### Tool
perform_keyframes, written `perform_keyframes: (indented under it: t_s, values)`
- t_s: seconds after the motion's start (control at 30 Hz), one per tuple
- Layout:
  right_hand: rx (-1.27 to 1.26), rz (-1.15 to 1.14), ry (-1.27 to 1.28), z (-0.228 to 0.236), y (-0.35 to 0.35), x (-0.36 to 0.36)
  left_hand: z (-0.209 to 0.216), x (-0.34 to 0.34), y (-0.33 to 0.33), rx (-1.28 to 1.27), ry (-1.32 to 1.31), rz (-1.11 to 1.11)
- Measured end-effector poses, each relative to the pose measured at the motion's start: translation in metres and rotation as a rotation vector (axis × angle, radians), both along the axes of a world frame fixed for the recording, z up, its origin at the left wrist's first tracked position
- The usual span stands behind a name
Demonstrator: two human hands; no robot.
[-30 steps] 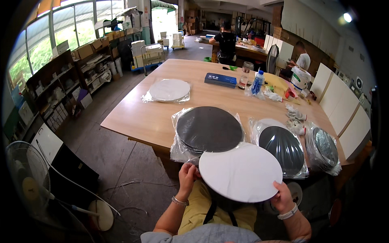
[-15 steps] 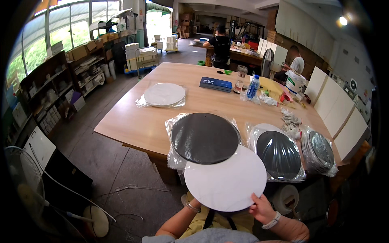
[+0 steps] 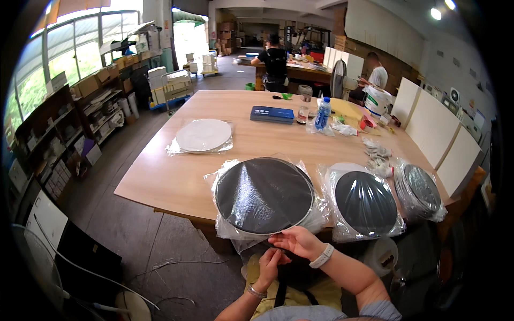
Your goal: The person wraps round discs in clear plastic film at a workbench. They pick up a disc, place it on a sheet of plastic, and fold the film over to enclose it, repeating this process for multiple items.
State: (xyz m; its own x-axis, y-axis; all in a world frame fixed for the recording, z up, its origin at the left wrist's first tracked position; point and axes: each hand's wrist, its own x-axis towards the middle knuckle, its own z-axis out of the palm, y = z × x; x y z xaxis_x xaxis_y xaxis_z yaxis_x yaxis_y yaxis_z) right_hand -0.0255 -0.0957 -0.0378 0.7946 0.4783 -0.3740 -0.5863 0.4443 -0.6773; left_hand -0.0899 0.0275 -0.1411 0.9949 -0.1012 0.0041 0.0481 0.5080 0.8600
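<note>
A large dark round disc (image 3: 265, 195) lies at the table's near edge inside a clear plastic bag (image 3: 227, 227), with glossy film over its face and a thin pale rim. At the bag's near edge my right hand (image 3: 300, 243) has its fingertips closed on the plastic, just under the disc's rim. Slightly below and to the left, my left hand (image 3: 272, 265) is closed in a pinch; what its fingertips hold is too small to make out. To the right, another bagged dark disc (image 3: 365, 203) lies close by, beside a stack of wrapped discs (image 3: 421, 190).
A wrapped white disc (image 3: 204, 135) lies farther left on the wooden table (image 3: 155, 166). Behind are a blue box (image 3: 272, 114), a water bottle (image 3: 323, 114), gloves (image 3: 379, 159), red tape (image 3: 367, 122) and a white bucket (image 3: 377, 100). Two people work farther back.
The white disc that both hands held over the near edge no longer shows. Film now covers the dark disc's face. Both hands have come together at the bag's near edge.
</note>
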Motion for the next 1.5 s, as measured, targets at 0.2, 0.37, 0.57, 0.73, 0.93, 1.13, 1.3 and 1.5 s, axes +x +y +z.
perform_keyframes:
  t_s: [0.2,0.37,0.57,0.73,0.93,1.13,1.3,1.5]
  values:
    - [0.005,0.030,0.044,0.005,-0.003,0.001,0.000,-0.009,-0.002,0.034,0.004,0.013]
    - [0.061,0.089,0.117,0.007,-0.007,-0.003,0.003,-0.013,0.013,0.184,0.025,-0.016]
    - [-0.090,0.430,0.029,-0.004,-0.030,-0.006,0.044,-0.033,0.059,0.539,-0.249,-0.535]
    - [-0.644,0.239,-0.597,0.063,-0.100,0.039,0.124,0.005,0.124,0.597,-0.662,0.409]
    - [-1.200,0.222,-1.527,-0.024,-0.147,0.153,0.096,0.034,0.142,1.610,-0.721,-0.038]
    - [-1.074,-0.193,-1.099,0.027,-0.121,0.121,0.082,0.036,0.156,0.914,-0.435,0.570]
    - [-1.225,-0.056,-1.065,0.000,-0.112,0.133,0.074,0.058,0.141,1.224,-0.182,0.324]
    - [-1.141,-0.068,-0.836,0.011,-0.104,0.127,0.073,0.059,0.126,1.399,-0.121,0.262]
